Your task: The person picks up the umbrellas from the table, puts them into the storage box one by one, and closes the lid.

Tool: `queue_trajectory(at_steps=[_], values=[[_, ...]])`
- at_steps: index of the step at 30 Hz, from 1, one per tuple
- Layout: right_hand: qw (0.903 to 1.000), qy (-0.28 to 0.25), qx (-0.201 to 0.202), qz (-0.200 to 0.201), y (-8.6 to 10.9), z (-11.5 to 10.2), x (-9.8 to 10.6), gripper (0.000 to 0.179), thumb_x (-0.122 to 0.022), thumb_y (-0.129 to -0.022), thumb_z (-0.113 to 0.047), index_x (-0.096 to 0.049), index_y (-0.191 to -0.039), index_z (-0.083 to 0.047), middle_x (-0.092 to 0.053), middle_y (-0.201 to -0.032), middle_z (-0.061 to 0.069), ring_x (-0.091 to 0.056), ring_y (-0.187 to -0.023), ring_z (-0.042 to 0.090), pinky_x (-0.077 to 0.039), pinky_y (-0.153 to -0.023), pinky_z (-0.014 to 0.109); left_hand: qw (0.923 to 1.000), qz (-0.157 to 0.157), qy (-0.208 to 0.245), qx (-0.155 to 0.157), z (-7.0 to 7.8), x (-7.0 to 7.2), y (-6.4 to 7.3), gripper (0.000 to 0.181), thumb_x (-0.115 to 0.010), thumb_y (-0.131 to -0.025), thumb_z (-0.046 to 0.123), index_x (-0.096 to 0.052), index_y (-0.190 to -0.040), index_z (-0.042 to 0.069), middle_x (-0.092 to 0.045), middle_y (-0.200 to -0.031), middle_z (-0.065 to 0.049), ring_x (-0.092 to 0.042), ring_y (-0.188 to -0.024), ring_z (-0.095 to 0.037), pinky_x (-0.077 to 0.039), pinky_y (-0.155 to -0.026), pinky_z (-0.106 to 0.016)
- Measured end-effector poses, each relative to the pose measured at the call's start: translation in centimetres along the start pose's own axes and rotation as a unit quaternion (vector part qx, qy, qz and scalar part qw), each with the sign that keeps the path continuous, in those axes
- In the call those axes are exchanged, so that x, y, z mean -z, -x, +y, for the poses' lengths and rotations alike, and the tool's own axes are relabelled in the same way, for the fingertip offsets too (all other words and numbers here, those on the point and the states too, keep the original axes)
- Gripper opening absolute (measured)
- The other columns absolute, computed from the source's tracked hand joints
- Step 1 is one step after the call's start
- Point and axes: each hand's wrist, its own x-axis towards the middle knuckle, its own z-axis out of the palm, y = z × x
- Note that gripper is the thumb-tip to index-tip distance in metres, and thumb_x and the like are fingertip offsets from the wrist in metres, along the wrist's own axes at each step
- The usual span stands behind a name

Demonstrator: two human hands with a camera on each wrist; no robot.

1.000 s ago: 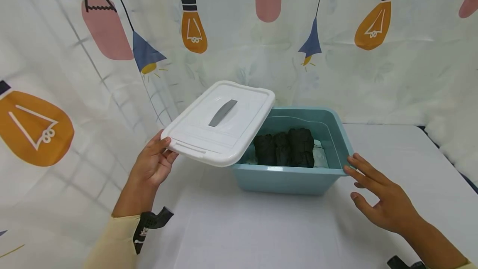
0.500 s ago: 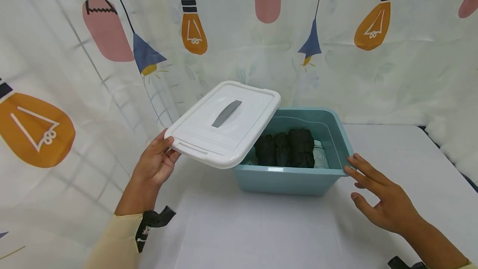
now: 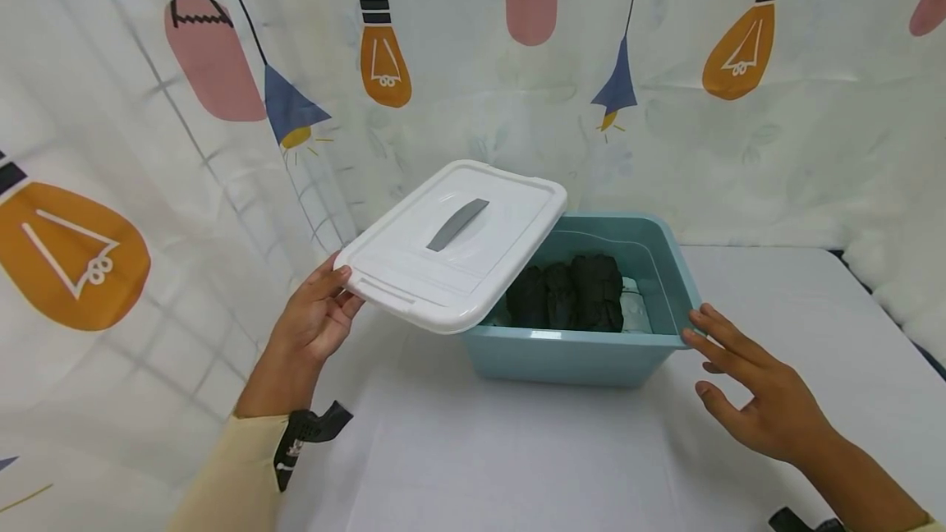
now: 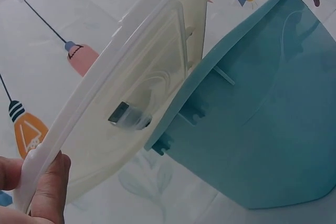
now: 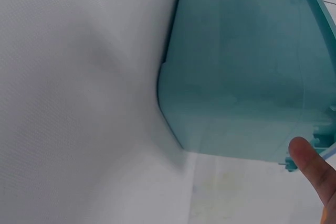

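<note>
My left hand (image 3: pixel 316 314) pinches the near left corner of a white lid (image 3: pixel 399 269) with a grey handle (image 3: pixel 457 225). Tilted, the lid hangs over the left part of a teal plastic storage box (image 3: pixel 554 360). In the left wrist view, thumb and fingers (image 4: pixel 50 192) grip the lid's rim from both sides. Dark rolled bundles (image 3: pixel 597 294) lie inside the box, beside a pale light-blue item (image 3: pixel 634 306); the lid hides the box's left end. My right hand (image 3: pixel 761 392) has its fingertips on the box's right front corner, fingers extended.
The box stands on a white-covered table (image 3: pixel 562 458). Behind and to the left hangs a pale curtain (image 3: pixel 473 105) printed with lamps and bulbs. White bunched fabric (image 3: pixel 897 261) lies past the table's right edge.
My left hand has carried the lid a little to the right, further over the box. The right hand and the box have stayed where they were.
</note>
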Motion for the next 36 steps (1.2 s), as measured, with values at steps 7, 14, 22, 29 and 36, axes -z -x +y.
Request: queue_trajectory(at_steps=[7,14,22,29,36], values=[[1.0000,-0.004,-0.001,0.001,0.1,0.0,-0.1,0.063,-0.045,-0.105,-0.052,-0.063,-0.137,-0.001,-0.056,-0.146,0.017,-0.047,-0.136,0.000,-0.049,-0.080,0.007,0.9998,-0.003,-0.020,0.005,-0.2,-0.4,-0.5,0.032,-0.052,-0.105,-0.001,-0.054,-0.137,0.005,-0.056,-0.126,-0.010,-0.066,-0.104,-0.017,-0.054,-0.093,-0.027],[1.0000,-0.003,0.000,0.002,0.0,0.1,0.0,0.063,-0.046,-0.105,-0.052,-0.064,-0.137,-0.001,-0.056,-0.146,0.017,-0.047,-0.135,-0.002,-0.049,-0.080,0.007,0.9996,0.000,-0.025,0.015,-0.4,-0.8,-1.1,0.040,-0.053,-0.105,-0.001,-0.044,-0.144,0.004,-0.056,-0.125,-0.009,-0.066,-0.103,-0.017,-0.054,-0.092,-0.027],[1.0000,-0.005,0.004,0.001,-0.1,0.2,0.0,0.062,-0.046,-0.105,-0.052,-0.064,-0.136,-0.001,-0.056,-0.145,0.018,-0.051,-0.125,-0.012,-0.050,-0.078,0.008,0.9996,-0.004,-0.019,0.021,-0.6,-1.2,-1.6,0.034,-0.052,-0.105,-0.001,-0.049,-0.139,0.004,-0.058,-0.121,-0.010,-0.067,-0.101,-0.018,-0.056,-0.089,-0.028],[1.0000,0.000,0.007,-0.002,-0.2,0.2,0.1,0.062,-0.045,-0.105,-0.052,-0.064,-0.137,-0.002,-0.056,-0.145,0.018,-0.050,-0.124,-0.014,-0.050,-0.077,0.009,0.9994,-0.011,-0.020,0.026,-0.9,-1.4,-1.8,0.038,-0.050,-0.106,-0.002,-0.046,-0.143,0.004,-0.058,-0.123,-0.011,-0.067,-0.102,-0.018,-0.056,-0.089,-0.029],[1.0000,0.001,0.007,-0.003,-0.2,0.1,0.2,0.062,-0.045,-0.105,-0.052,-0.065,-0.136,-0.002,-0.057,-0.145,0.017,-0.050,-0.123,-0.015,-0.051,-0.074,0.009,0.9988,-0.015,-0.036,0.028,-1.2,-1.7,-2.2,0.054,-0.048,-0.106,-0.001,-0.029,-0.156,0.003,-0.058,-0.123,-0.010,-0.067,-0.101,-0.016,-0.056,-0.087,-0.027]])
